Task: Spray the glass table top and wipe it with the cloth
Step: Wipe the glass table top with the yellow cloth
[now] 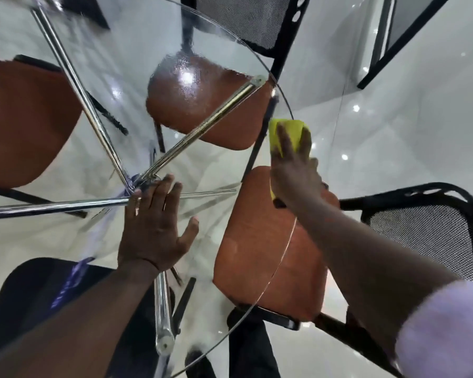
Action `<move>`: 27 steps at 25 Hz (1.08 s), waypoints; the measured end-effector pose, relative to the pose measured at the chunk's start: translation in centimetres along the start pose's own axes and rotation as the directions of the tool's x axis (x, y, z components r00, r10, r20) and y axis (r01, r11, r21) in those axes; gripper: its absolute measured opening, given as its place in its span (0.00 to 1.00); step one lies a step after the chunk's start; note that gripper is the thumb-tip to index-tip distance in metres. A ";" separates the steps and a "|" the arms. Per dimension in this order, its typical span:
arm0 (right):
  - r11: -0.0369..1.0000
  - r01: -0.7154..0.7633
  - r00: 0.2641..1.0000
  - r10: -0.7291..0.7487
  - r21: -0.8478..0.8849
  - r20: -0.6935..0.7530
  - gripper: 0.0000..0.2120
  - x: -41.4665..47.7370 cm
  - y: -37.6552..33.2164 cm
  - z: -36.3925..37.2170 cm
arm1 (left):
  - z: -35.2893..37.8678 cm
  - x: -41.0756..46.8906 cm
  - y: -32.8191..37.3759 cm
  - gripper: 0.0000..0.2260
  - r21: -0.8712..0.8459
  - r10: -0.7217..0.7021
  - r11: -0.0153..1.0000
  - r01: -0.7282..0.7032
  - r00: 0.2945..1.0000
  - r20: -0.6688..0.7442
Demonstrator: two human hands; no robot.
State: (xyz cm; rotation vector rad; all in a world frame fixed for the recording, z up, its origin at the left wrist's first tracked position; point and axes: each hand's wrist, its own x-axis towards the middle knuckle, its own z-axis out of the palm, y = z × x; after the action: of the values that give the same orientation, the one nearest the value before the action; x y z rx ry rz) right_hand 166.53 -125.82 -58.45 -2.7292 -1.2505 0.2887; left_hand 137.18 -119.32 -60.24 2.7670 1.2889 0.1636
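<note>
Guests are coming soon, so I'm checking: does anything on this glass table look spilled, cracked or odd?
No damage shows. A rippled wet film lies on the far part of the glass table top, probably unwiped spray. The right hand presses the yellow cloth at the right rim.

The right hand (295, 175) hides much of the cloth (292, 129), while the glass top (148, 50) runs off left.
</note>
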 end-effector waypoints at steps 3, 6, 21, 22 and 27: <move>0.997 -0.061 0.996 0.064 0.049 -0.055 0.29 -3.6 -2.3 -1.4 | -0.4 -0.1 0.2 0.34 0.001 -0.008 1.000 0.008 1.000 0.008; 0.993 0.069 0.973 -0.045 0.100 -0.227 0.32 -15.1 -4.1 -1.0 | -0.9 -0.1 0.2 0.34 -0.004 -0.013 1.000 0.014 0.999 0.035; 0.848 0.524 0.850 -0.527 -0.076 -0.023 0.27 1.8 -0.4 0.6 | -0.5 -0.2 0.1 0.35 -0.111 0.001 0.994 -0.009 0.998 -0.067; 0.932 0.358 0.932 -0.360 -0.049 -0.043 0.28 3.7 -1.8 0.3 | -0.6 -0.2 0.0 0.36 -0.155 -0.017 0.988 0.004 0.996 -0.083; 0.766 0.642 0.764 -0.639 -0.014 0.091 0.30 -6.9 -8.5 0.7 | -3.1 -2.5 -6.3 0.32 -0.154 -0.260 0.959 0.238 0.954 -0.146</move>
State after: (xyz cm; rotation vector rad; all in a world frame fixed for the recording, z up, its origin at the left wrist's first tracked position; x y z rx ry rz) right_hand 155.73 -125.56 -56.68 -2.1386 -2.1297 0.2899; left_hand 130.43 -117.07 -58.07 2.4945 1.5888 0.4514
